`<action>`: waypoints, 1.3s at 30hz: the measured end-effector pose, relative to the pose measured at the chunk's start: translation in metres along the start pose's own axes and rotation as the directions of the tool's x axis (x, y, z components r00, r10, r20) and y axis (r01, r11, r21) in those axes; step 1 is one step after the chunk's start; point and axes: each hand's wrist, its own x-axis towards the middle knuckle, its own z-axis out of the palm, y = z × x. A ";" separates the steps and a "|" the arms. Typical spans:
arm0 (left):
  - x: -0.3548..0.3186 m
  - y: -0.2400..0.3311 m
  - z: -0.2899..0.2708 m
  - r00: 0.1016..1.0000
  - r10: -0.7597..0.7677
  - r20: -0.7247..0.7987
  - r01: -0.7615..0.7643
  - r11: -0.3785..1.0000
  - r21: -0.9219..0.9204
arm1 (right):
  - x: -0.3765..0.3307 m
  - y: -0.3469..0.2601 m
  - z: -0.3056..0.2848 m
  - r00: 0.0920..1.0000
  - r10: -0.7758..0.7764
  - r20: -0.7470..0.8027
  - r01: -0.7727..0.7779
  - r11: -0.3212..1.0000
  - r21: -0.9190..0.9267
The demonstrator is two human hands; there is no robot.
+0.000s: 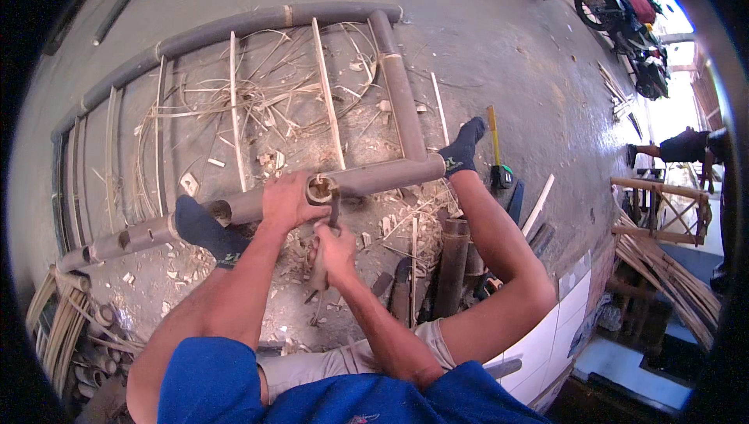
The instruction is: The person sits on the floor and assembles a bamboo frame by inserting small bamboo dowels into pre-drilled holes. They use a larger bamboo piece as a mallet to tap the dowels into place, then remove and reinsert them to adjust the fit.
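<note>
A brown bamboo pole (390, 177) crosses in front of me as the near side of a large frame. My left hand (284, 201) is wrapped over the pole, its thumb beside the round opening (321, 188) cut into the bamboo. In my right hand (336, 251) is a knife, closed in the fingers; its dark blade (335, 207) stands at the right edge of the opening. The back part of the knife's handle (318, 277) sticks out below the fist. The blade's tip is hard to make out. Further notches (221, 211) show along the pole to the left.
Light slats (325, 92) span the frame, with bamboo strips and shavings on the floor inside. My socked feet (466, 145) touch the near pole. A tape measure (502, 177) and bamboo offcuts (451, 268) lie to the right. Motorcycles (624, 22) and other people are farther off.
</note>
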 end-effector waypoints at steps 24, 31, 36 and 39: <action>0.010 0.009 0.008 0.991 -0.129 -0.040 0.130 0.991 0.034 | 0.025 -0.030 -0.031 0.983 -0.006 0.183 0.053 0.966 -0.254; 0.017 0.025 0.013 0.968 -0.240 -0.073 0.243 0.970 0.032 | 0.061 -0.102 -0.051 0.953 0.038 0.301 0.257 0.426 -0.867; 0.016 0.022 0.005 0.977 -0.206 -0.059 0.204 0.979 -0.025 | 0.101 -0.180 -0.020 0.789 0.317 0.527 0.575 -0.079 -0.814; 0.014 0.019 -0.019 0.931 -0.338 -0.138 0.191 0.774 -0.604 | 0.095 -0.192 -0.010 0.780 0.416 0.467 0.541 -0.074 -0.838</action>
